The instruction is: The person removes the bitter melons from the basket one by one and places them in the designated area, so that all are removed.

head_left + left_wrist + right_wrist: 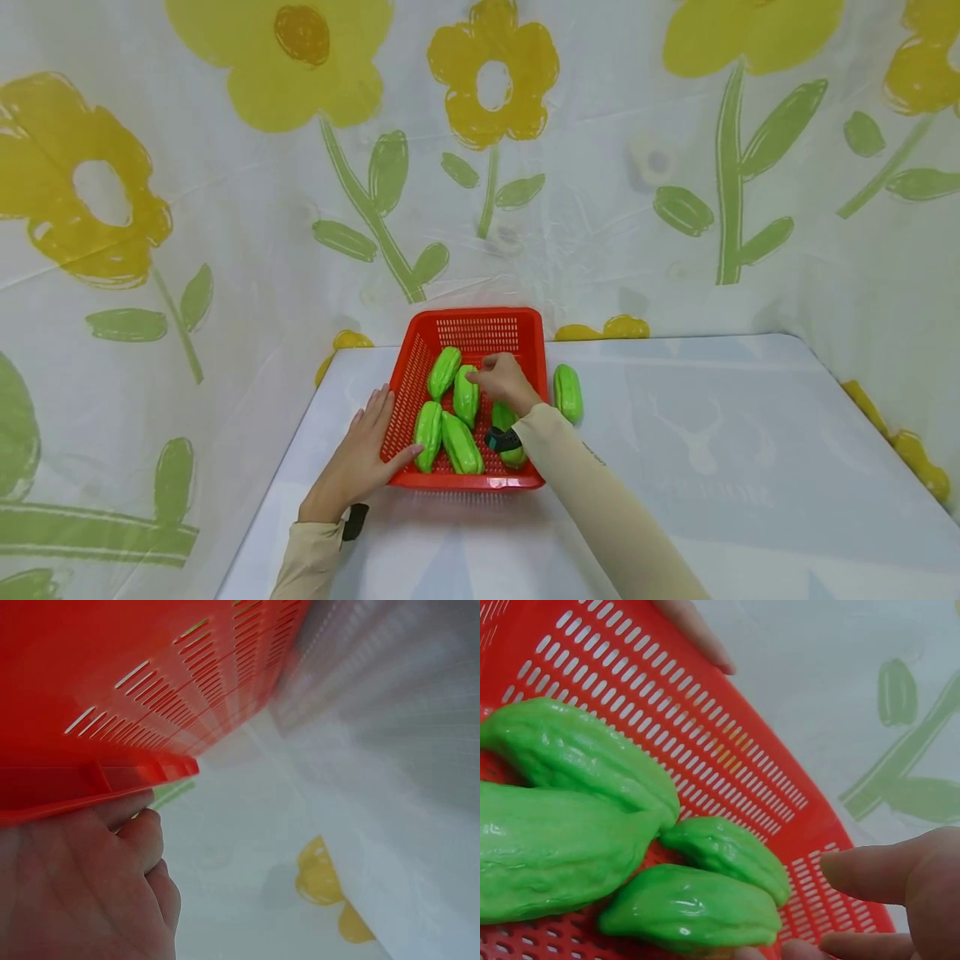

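A red plastic basket [534, 475] holds several green ridged gourds [461, 443]. My left hand [362, 454] rests along its left rim with fingers straight, the thumb reaching over the near left corner. In the left wrist view, the palm [90, 892] lies under the rim's edge. My right hand [507, 382] is inside the basket, beside an upper gourd [465, 398]. The right wrist view shows the thumb [877, 870] apart from the fingers, with fingertips at the end of a gourd [694, 907]; whether they touch is unclear. My right forearm partly covers the gourds on the right.
Another green gourd [567, 392] lies on the white table [697, 500], just outside the basket's right wall. A flower-printed curtain [585, 208] hangs behind the table and along its left side.
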Available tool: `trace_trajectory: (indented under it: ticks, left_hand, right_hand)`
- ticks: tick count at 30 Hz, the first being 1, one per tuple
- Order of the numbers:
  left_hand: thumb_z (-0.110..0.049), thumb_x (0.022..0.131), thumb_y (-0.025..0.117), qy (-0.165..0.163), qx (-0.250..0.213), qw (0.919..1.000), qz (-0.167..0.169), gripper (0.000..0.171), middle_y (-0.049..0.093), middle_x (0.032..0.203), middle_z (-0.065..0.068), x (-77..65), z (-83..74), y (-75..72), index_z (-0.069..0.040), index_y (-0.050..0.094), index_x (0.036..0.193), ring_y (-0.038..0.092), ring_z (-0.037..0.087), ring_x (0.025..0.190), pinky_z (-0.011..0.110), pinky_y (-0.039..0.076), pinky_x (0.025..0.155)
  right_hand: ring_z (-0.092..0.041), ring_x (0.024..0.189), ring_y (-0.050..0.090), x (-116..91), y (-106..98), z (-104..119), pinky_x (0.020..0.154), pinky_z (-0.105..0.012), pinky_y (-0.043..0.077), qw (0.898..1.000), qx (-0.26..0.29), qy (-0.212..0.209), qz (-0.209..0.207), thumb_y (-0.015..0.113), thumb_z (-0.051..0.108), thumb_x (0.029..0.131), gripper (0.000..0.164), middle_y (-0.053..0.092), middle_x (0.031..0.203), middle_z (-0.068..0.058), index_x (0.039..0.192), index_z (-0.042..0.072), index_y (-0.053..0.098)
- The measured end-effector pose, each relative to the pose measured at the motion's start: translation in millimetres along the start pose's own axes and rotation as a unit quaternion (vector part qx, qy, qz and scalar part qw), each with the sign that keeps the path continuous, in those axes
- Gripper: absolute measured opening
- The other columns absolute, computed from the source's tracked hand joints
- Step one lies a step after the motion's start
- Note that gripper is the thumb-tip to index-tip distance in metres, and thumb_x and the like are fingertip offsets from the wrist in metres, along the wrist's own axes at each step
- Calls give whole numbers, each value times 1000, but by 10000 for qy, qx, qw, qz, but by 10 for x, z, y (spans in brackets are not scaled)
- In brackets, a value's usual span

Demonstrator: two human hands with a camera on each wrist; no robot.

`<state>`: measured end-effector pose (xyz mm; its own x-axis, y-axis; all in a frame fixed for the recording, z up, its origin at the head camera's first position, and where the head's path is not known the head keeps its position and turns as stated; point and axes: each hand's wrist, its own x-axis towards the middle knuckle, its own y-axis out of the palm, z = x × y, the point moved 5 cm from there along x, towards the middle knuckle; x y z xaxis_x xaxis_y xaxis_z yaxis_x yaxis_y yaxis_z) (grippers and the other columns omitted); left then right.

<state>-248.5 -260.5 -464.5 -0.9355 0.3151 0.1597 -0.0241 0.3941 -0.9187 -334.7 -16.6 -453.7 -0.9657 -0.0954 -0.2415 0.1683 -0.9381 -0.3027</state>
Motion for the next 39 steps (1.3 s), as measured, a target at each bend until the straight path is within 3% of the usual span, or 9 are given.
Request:
trace_trajectory:
  ticks: [4,17,21,24,25,28,31,34,39]
  left_hand:
    - [-62,94,60,20,29,10000,-42,102,19,173,19,1,-15,-9,2,21,163,17,41,161,64,20,128]
    - [-62,95,60,58,57,9999,-60,102,21,172,21,6,-13,-3,3,21,163,18,42,161,65,21,127]
    - [-61,95,60,57,63,9999,-82,101,21,172,21,7,-6,-10,3,21,163,18,42,161,65,22,128]
    - [-61,95,59,51,46,9999,-90,100,20,172,20,5,-7,-15,2,22,163,18,42,161,65,21,128]
    - [-61,95,59,38,34,10000,-82,100,20,173,20,5,-5,-14,2,22,163,18,41,161,65,21,128]
    - [-61,95,59,40,30,9999,-88,100,20,172,20,4,-4,-14,2,21,163,18,42,161,65,21,128]
    - [-61,95,60,42,12,10000,-90,100,21,172,20,4,-6,-11,2,22,163,18,42,161,65,21,128]
    - [-61,94,60,57,25,9999,-87,101,21,172,21,7,-6,-8,3,22,163,19,42,160,65,21,127]
    - [-61,94,60,71,45,9999,-98,100,21,172,20,18,5,-4,3,22,163,20,42,160,65,22,127]
  right_hand:
    - [-37,111,71,28,13,-41,96,-48,61,9999,-67,77,131,71,24,98,64,54,149,-25,148,-8,48]
    - [-35,92,72,68,55,-82,88,-47,64,9985,-385,229,328,76,18,94,69,57,138,-27,149,-10,44]
    - [-23,73,67,82,75,-96,79,-42,64,9983,-284,275,421,76,16,94,43,64,109,-19,125,-10,60]
    - [-21,70,65,103,91,-122,78,-41,64,9976,-196,424,517,76,15,94,38,64,102,-16,121,-8,63]
    - [-23,74,68,109,94,-132,81,-42,64,9972,-157,489,549,75,15,94,48,65,114,-20,132,-9,59]
    - [-29,85,74,146,109,-160,83,-43,65,9963,-154,635,566,76,16,94,60,60,136,-25,143,-9,53]
    - [-33,90,76,182,122,-183,83,-43,65,9956,-139,723,575,76,15,93,62,56,143,-27,143,-10,51]
    - [-31,84,75,209,129,-194,79,-42,66,9958,-193,728,524,78,15,92,56,60,135,-25,137,-10,56]
    - [-32,77,75,231,140,-181,75,-43,66,9962,-419,630,440,79,13,90,31,70,104,-19,111,-7,68]
